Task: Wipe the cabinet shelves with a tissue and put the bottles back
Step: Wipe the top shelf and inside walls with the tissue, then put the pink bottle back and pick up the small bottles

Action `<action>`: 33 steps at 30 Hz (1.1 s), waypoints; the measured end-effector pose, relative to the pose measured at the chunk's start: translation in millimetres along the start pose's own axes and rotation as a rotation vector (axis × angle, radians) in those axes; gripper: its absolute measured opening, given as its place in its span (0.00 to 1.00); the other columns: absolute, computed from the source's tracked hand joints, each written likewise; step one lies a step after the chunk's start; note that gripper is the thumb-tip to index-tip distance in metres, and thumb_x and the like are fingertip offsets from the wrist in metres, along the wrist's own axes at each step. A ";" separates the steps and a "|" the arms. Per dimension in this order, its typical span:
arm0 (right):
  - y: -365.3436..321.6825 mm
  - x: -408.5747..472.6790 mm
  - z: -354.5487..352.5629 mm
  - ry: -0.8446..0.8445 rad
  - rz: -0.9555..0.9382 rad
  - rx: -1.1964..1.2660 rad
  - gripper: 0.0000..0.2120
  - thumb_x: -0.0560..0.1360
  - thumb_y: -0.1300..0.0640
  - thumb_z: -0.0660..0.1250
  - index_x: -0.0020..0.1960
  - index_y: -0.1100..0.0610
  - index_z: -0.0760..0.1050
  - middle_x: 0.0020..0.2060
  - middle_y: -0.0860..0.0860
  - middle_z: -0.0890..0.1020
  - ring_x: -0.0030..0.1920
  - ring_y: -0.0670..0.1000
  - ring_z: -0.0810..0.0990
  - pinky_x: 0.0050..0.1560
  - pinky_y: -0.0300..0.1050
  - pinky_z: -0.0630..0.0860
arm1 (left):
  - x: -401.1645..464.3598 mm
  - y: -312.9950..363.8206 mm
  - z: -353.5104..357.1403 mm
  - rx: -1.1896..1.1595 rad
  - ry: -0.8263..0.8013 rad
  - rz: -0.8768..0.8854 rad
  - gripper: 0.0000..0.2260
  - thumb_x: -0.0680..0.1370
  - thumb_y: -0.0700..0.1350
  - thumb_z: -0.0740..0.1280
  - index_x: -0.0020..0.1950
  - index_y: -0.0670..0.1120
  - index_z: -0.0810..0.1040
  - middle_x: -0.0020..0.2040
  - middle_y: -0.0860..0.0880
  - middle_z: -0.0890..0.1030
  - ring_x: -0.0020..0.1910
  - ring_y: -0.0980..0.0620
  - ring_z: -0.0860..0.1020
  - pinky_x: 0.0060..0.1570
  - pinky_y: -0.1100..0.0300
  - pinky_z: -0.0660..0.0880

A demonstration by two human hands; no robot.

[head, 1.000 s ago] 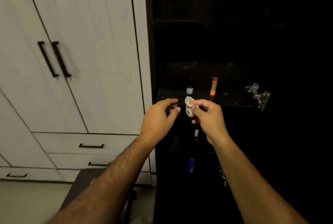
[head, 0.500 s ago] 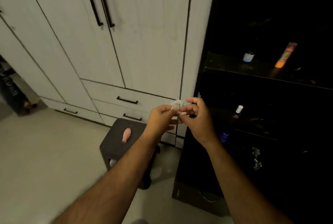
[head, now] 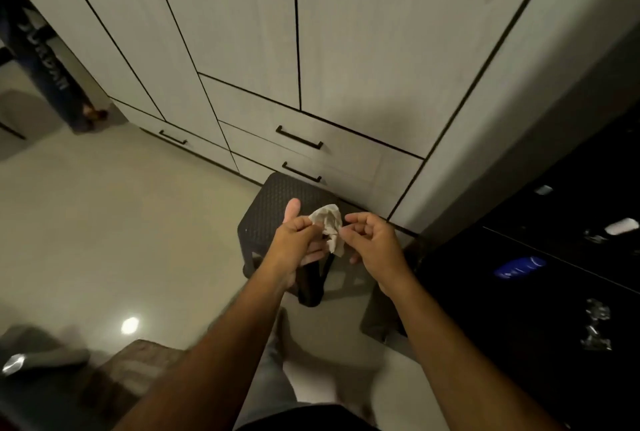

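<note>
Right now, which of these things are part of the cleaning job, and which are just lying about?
Part of the job:
tissue, held between left hand and right hand
dark cabinet
blue bottle and white-capped bottle inside it

Just lying about:
black stool
white wardrobe
dark mat

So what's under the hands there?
A dark stool stands beneath the left hand, right hand and tissue. They cover part of its seat.

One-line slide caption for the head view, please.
Left hand holds a crumpled white tissue beside the right hand, above a dark woven stool.
</note>
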State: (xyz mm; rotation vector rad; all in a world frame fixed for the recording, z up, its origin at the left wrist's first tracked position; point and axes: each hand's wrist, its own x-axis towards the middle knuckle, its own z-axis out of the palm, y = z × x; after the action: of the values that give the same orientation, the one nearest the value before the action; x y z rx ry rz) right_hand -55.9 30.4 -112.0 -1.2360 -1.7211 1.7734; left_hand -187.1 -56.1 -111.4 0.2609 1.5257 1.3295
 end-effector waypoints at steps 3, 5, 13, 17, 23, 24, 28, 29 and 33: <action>-0.8 38.8 40.8 -0.012 0.063 -0.056 0.10 0.75 0.60 0.71 0.56 0.57 0.77 0.43 0.54 0.84 0.39 0.50 0.84 0.28 0.39 0.75 | 34.2 10.8 -43.8 0.056 -0.015 -0.028 0.07 0.80 0.40 0.64 0.53 0.38 0.79 0.39 0.45 0.82 0.33 0.52 0.80 0.35 0.60 0.78; 1.3 59.6 63.4 -0.040 0.119 -0.087 0.11 0.74 0.60 0.72 0.55 0.57 0.77 0.43 0.55 0.85 0.41 0.54 0.85 0.28 0.39 0.75 | 53.4 14.4 -69.9 0.097 -0.003 -0.049 0.06 0.79 0.40 0.65 0.53 0.39 0.79 0.40 0.45 0.83 0.35 0.52 0.82 0.33 0.64 0.76; 59.5 126.0 142.2 0.026 0.438 -0.048 0.05 0.74 0.60 0.72 0.50 0.56 0.78 0.40 0.50 0.85 0.36 0.47 0.85 0.32 0.41 0.80 | 138.2 -17.0 -140.2 0.293 -0.075 -0.200 0.06 0.79 0.40 0.66 0.54 0.43 0.79 0.47 0.42 0.83 0.40 0.52 0.82 0.36 0.66 0.77; 104.0 155.6 155.8 0.129 0.544 0.015 0.04 0.75 0.61 0.71 0.50 0.57 0.79 0.41 0.54 0.85 0.38 0.49 0.85 0.33 0.39 0.78 | 177.9 -46.9 -150.9 0.331 -0.104 -0.230 0.09 0.79 0.40 0.66 0.58 0.45 0.78 0.49 0.44 0.83 0.45 0.52 0.82 0.39 0.66 0.78; 181.0 217.3 156.6 0.346 0.557 0.014 0.05 0.72 0.63 0.73 0.44 0.54 0.80 0.40 0.53 0.84 0.40 0.53 0.84 0.36 0.46 0.81 | 249.3 -100.4 -144.8 0.386 -0.040 -0.212 0.15 0.77 0.36 0.67 0.64 0.42 0.75 0.50 0.47 0.82 0.43 0.56 0.81 0.40 0.67 0.79; 194.3 227.1 155.5 0.379 0.555 0.001 0.05 0.72 0.63 0.73 0.44 0.54 0.80 0.40 0.54 0.84 0.41 0.55 0.84 0.38 0.48 0.82 | 263.4 -109.9 -140.5 0.413 -0.050 -0.200 0.16 0.77 0.37 0.67 0.65 0.42 0.75 0.50 0.48 0.82 0.45 0.54 0.81 0.44 0.63 0.80; 236.3 266.0 147.5 0.450 0.561 -0.048 0.04 0.73 0.62 0.72 0.44 0.54 0.79 0.41 0.53 0.84 0.42 0.55 0.84 0.38 0.46 0.83 | 316.2 -139.2 -120.1 0.563 -0.035 -0.103 0.17 0.78 0.40 0.66 0.67 0.48 0.73 0.55 0.50 0.81 0.51 0.54 0.80 0.52 0.59 0.78; 246.2 275.9 145.2 0.458 0.557 -0.067 0.04 0.73 0.61 0.71 0.43 0.52 0.79 0.41 0.53 0.84 0.42 0.55 0.85 0.39 0.48 0.83 | 327.1 -146.1 -116.0 0.582 -0.047 -0.092 0.18 0.78 0.41 0.66 0.68 0.48 0.73 0.56 0.51 0.80 0.51 0.56 0.79 0.50 0.63 0.77; 272.4 315.4 137.3 0.474 0.482 -0.168 0.08 0.71 0.59 0.70 0.37 0.46 0.77 0.39 0.49 0.84 0.41 0.52 0.84 0.43 0.57 0.83 | 361.7 -158.4 -104.9 0.629 -0.097 -0.037 0.18 0.80 0.42 0.64 0.70 0.47 0.71 0.61 0.51 0.78 0.46 0.64 0.75 0.40 0.77 0.69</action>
State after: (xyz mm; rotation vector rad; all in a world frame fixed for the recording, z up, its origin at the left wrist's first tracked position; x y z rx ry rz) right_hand -253.0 142.3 -487.7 -2.0857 -1.3905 1.4048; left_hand -354.7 85.1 -456.3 0.6767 1.8209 0.7621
